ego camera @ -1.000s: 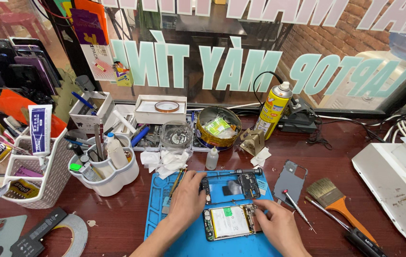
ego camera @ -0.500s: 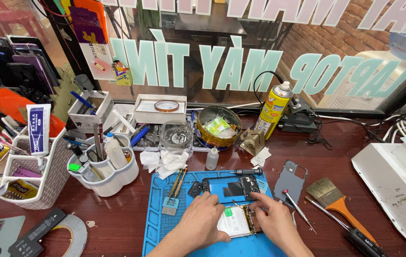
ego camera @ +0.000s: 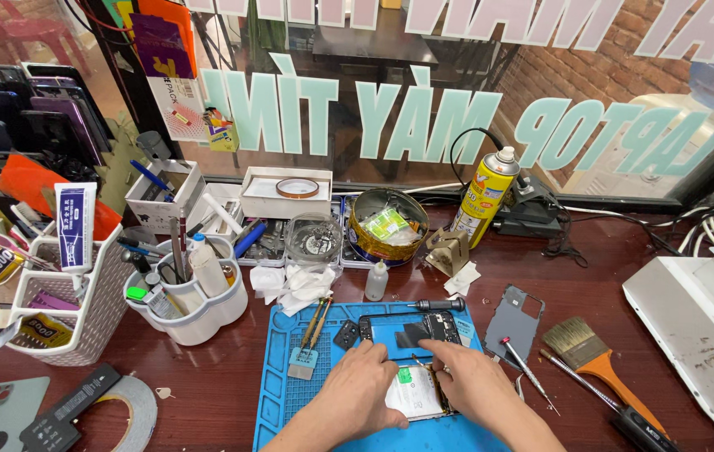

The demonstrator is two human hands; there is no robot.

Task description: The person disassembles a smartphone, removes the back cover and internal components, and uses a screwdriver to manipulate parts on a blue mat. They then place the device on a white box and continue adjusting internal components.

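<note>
Both hands down on the opened phone (ego camera: 414,393), probably to keep it from sliding on the blue repair mat (ego camera: 277,393). Left hand (ego camera: 359,395) lying flat, fingers loosely spread, pinning the lower edge. Right hand (ego camera: 470,383) curled, fingertips pinching at the top edge, can't tell what's in there. Screwdriver (ego camera: 526,377) and brush (ego camera: 589,358) parked just right of that hand, easy to reach.

My left hand (ego camera: 363,393) and right hand (ego camera: 470,387) hide most of the opened phone (ego camera: 416,393); my forearms and the blue mat (ego camera: 290,393) run off the bottom edge
</note>
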